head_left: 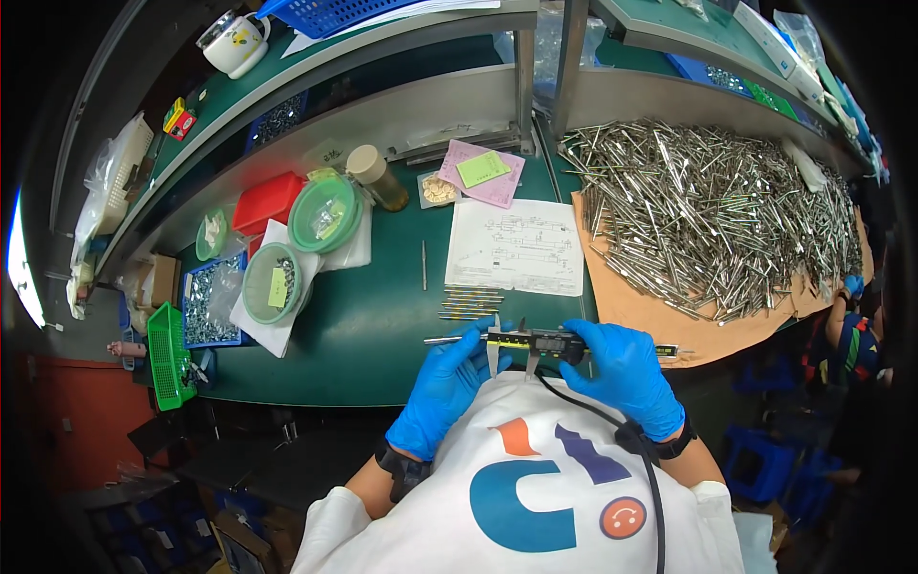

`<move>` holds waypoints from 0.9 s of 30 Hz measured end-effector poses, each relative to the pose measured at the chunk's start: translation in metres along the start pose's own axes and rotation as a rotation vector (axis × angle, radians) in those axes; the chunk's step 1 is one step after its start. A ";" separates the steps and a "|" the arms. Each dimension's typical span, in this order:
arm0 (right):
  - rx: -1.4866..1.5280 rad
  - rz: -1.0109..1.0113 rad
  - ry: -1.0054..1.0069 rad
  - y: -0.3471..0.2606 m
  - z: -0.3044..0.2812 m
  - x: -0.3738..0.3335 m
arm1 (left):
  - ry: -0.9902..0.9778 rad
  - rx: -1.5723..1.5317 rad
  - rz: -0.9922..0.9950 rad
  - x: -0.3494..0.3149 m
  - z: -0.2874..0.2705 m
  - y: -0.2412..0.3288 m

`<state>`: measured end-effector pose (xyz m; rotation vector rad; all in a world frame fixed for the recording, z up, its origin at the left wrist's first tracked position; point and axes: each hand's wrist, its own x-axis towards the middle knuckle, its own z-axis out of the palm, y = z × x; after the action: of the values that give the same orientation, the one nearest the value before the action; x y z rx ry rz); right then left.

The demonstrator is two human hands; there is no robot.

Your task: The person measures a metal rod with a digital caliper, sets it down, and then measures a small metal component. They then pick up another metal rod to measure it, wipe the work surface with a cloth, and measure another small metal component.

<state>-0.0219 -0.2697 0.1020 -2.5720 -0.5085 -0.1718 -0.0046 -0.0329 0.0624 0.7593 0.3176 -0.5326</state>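
In front of my chest, my right hand (626, 375) is closed around the display end of a digital caliper (543, 344), which lies level. A thin metal rod (441, 340) is pinched in my left hand (442, 385), one end poking out to the left. The rod runs toward the caliper's jaws; whether they touch it is hard to tell. Both hands wear blue gloves. A black cable (612, 417) hangs from near the caliper down over my white top. Just beyond my hands, several rods (470, 303) lie side by side, and a single rod (424, 266) lies farther left.
A big heap of metal rods (717, 215) covers brown paper (612, 287) at right. Behind the row lies a printed drawing (516, 249) with pink paper (505, 189). Green bowls (273, 251), a red tray (266, 203) and a green basket (165, 356) stand left. A metal shelf (382, 38) overhangs the back.
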 end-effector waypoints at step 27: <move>-0.110 0.000 0.062 0.002 -0.007 -0.010 | -0.003 0.167 0.165 -0.005 -0.002 0.015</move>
<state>-0.0307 -0.2782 0.1045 -2.6639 -0.4882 -0.2854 -0.0001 -0.0205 0.0715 0.9376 0.2071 -0.4077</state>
